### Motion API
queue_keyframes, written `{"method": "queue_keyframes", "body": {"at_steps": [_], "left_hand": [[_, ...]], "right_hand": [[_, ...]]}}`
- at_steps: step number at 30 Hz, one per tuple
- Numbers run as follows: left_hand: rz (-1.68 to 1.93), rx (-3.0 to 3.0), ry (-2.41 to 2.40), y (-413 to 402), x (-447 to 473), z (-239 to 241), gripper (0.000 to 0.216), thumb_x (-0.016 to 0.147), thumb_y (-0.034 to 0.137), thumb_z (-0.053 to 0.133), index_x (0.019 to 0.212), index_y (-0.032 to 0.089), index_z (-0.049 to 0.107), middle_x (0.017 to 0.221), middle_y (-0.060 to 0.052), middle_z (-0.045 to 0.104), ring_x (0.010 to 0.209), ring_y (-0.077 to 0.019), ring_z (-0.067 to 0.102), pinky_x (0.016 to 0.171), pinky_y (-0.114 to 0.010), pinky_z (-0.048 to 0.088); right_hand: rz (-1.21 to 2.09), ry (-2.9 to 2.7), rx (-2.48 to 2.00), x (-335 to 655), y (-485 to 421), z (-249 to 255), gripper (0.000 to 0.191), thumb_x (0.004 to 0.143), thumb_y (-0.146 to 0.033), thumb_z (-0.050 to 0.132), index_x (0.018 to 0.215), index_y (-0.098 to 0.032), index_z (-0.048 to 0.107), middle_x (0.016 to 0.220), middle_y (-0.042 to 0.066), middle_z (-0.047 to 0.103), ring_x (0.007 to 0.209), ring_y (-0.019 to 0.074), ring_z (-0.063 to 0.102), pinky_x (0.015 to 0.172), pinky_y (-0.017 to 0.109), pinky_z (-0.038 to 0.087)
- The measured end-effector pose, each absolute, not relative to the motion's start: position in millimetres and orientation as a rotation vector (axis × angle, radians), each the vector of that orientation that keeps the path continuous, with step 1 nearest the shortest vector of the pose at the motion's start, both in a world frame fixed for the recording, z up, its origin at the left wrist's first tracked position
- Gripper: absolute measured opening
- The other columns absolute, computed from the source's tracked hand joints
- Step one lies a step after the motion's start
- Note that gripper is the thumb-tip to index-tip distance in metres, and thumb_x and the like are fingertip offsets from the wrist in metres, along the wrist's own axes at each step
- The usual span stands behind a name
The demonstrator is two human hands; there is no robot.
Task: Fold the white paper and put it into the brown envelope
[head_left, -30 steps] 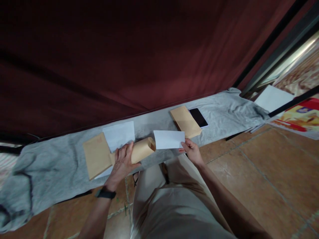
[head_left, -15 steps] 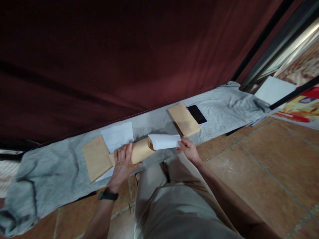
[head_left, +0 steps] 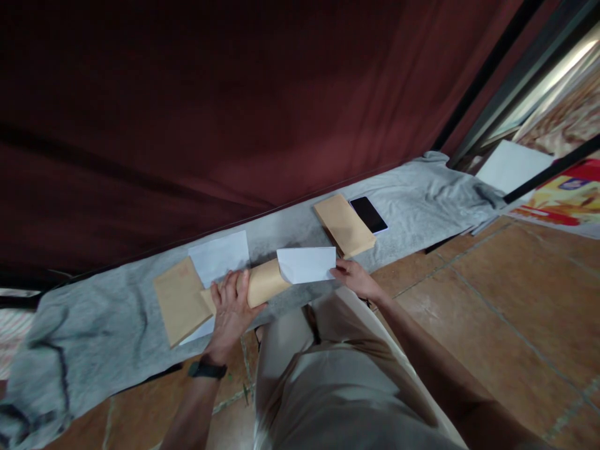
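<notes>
My left hand (head_left: pixel 233 302) grips a brown paper envelope (head_left: pixel 267 283) by its left part, thumb along the near edge and fingers over the top. From the envelope's right end sticks out a folded white sheet of paper (head_left: pixel 307 265), partly inside it. My right hand (head_left: pixel 355 277) pinches the sheet's right edge. Left of my left hand lies another brown envelope or a small stack of them (head_left: pixel 182 301), over white paper (head_left: pixel 222 255). Beyond my right hand rests a stack of brown envelopes (head_left: pixel 345 225).
A dark-screened phone (head_left: pixel 369 214) lies beside the right stack. Grey cloth (head_left: pixel 94 331) covers the narrow bench. A dark red curtain (head_left: pixel 262 106) hangs along its far side. Tiled floor (head_left: pixel 450 319) shows at the near side, and a white board (head_left: pixel 514 166) stands at the right.
The white sheet has turned flatter toward me, and its edge now covers the envelope's opening. My right hand has shifted slightly and lower; my left hand keeps its hold.
</notes>
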State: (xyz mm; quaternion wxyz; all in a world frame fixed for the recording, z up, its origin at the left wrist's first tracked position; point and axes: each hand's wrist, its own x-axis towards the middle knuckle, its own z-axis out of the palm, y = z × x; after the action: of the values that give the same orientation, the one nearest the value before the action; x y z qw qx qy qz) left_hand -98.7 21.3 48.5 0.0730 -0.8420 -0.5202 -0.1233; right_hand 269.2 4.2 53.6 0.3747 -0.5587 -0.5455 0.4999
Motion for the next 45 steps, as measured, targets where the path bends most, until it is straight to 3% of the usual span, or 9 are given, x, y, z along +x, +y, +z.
{"method": "queue_keyframes", "body": {"at_steps": [6, 10, 17, 23, 29, 35, 41, 45], "left_hand": [[-0.395, -2.543, -1.555, 21, -98, 42, 0.097, 0.086, 0.053, 0.065, 0.16, 0.014, 0.015, 0.154, -0.027, 0.037, 0.149, -0.0431, 0.027, 0.119, -0.069, 0.012], [-0.451, -2.55, -1.553, 23, -100, 37, 0.097, 0.086, 0.056, 0.064, 0.16, 0.012, 0.019, 0.152, -0.027, 0.039, 0.148, -0.0431, 0.029, 0.119, -0.068, 0.012], [-0.41, -2.587, -1.548, 28, -100, 40, 0.104, 0.081, 0.057, 0.069, 0.16, 0.012, 0.018, 0.151, -0.027, 0.041, 0.147, -0.044, 0.031, 0.119, -0.067, 0.013], [-0.391, -2.586, -1.551, 29, -99, 40, 0.105, 0.08, 0.055, 0.071, 0.16, 0.012, 0.018, 0.15, -0.026, 0.042, 0.146, -0.0441, 0.033, 0.119, -0.067, 0.013], [-0.384, -2.611, -1.579, 31, -100, 40, 0.107, 0.079, 0.057, 0.071, 0.16, 0.012, 0.018, 0.15, -0.027, 0.043, 0.144, -0.044, 0.035, 0.119, -0.068, 0.015], [-0.356, -2.64, -1.581, 31, -100, 43, 0.108, 0.077, 0.053, 0.075, 0.16, 0.012, 0.019, 0.149, -0.027, 0.043, 0.143, -0.0442, 0.037, 0.118, -0.069, 0.016], [-0.347, -2.699, -1.564, 30, -97, 45, 0.114, 0.072, 0.05, 0.08, 0.16, 0.015, 0.015, 0.148, -0.024, 0.043, 0.143, -0.0429, 0.037, 0.119, -0.067, 0.016], [-0.369, -2.727, -1.538, 29, -93, 45, 0.119, 0.069, 0.05, 0.082, 0.16, 0.016, 0.013, 0.148, -0.024, 0.041, 0.142, -0.0435, 0.037, 0.118, -0.068, 0.018]], "right_hand": [[1.451, -1.012, -1.125, 257, 9, 51, 0.038, 0.082, -0.047, 0.069, 0.107, -0.018, 0.068, 0.096, 0.003, 0.073, 0.084, 0.0178, 0.065, 0.076, 0.028, 0.051], [1.405, -0.888, -1.158, 251, 14, 43, 0.038, 0.076, -0.048, 0.075, 0.099, -0.019, 0.07, 0.087, 0.002, 0.071, 0.077, 0.0172, 0.062, 0.07, 0.028, 0.049], [1.158, -1.183, -1.374, 261, 30, 42, 0.031, 0.079, -0.049, 0.064, 0.074, -0.019, 0.068, 0.064, -0.001, 0.059, 0.061, 0.0138, 0.049, 0.055, 0.024, 0.036], [1.132, -1.432, -1.365, 273, 37, 53, 0.031, 0.085, -0.043, 0.056, 0.081, -0.017, 0.073, 0.073, 0.001, 0.067, 0.064, 0.0146, 0.054, 0.059, 0.025, 0.038], [1.166, -1.533, -1.437, 276, 43, 53, 0.027, 0.084, -0.039, 0.054, 0.076, -0.017, 0.068, 0.066, 0.0, 0.062, 0.062, 0.0143, 0.053, 0.057, 0.024, 0.036], [1.095, -1.498, -1.484, 264, 44, 49, 0.024, 0.083, -0.037, 0.054, 0.07, -0.019, 0.061, 0.062, -0.001, 0.057, 0.06, 0.014, 0.05, 0.057, 0.024, 0.034], [1.156, -1.459, -1.448, 249, 32, 40, 0.022, 0.087, -0.036, 0.052, 0.082, -0.019, 0.065, 0.072, 0.0, 0.063, 0.066, 0.015, 0.055, 0.06, 0.024, 0.039], [1.145, -1.387, -1.465, 239, 27, 34, 0.021, 0.086, -0.037, 0.052, 0.079, -0.019, 0.063, 0.071, -0.001, 0.061, 0.064, 0.0141, 0.052, 0.059, 0.024, 0.039]]}}
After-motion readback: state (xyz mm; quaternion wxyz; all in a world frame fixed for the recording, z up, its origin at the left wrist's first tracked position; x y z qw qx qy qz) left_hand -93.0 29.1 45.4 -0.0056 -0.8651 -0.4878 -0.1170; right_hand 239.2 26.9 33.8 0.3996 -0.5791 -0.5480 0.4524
